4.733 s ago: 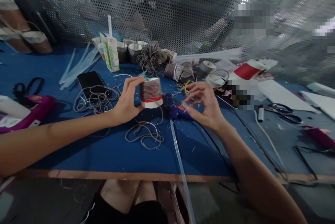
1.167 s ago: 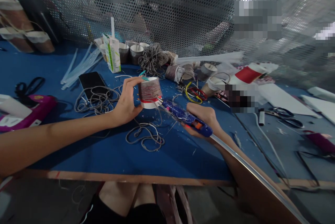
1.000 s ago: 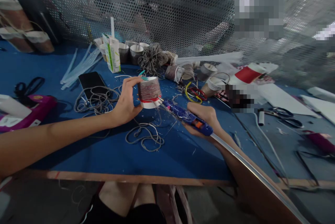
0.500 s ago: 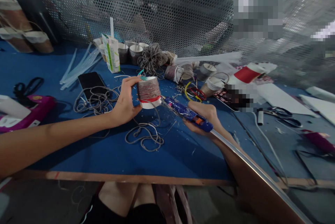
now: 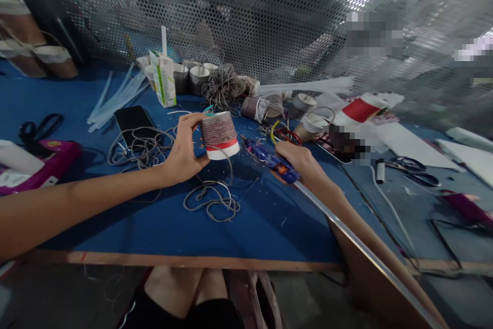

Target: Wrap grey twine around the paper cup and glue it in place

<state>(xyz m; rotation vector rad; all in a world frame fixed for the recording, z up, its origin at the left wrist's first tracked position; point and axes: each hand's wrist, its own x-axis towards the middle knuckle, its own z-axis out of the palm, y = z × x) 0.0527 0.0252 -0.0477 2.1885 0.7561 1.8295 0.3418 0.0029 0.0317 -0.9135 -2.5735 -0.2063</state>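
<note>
My left hand (image 5: 187, 147) is closed around a paper cup (image 5: 220, 134) wrapped in rows of grey cord, with a red band and a bare white rim at its lower end. From the cup a loose grey cord (image 5: 213, 203) trails down and lies in loops on the table. My right hand (image 5: 298, 159) grips a blue hot glue gun (image 5: 267, 157), its nozzle pointing left, a short gap away from the cup. A long clear glue stick (image 5: 346, 229) sticks out of the gun's back end toward the lower right.
On the blue table (image 5: 269, 236) lie a black phone (image 5: 135, 123), a cord tangle (image 5: 144, 147) and glue sticks (image 5: 119, 98). A drink carton (image 5: 164, 80) and a cord bundle (image 5: 224, 88) stand behind. Scissors (image 5: 416, 167) lie right. A perforated metal screen (image 5: 250, 16) closes the back.
The glue gun has drawn back from the cup, so its nozzle no longer meets the cup's side. My left hand has tilted the cup slightly.
</note>
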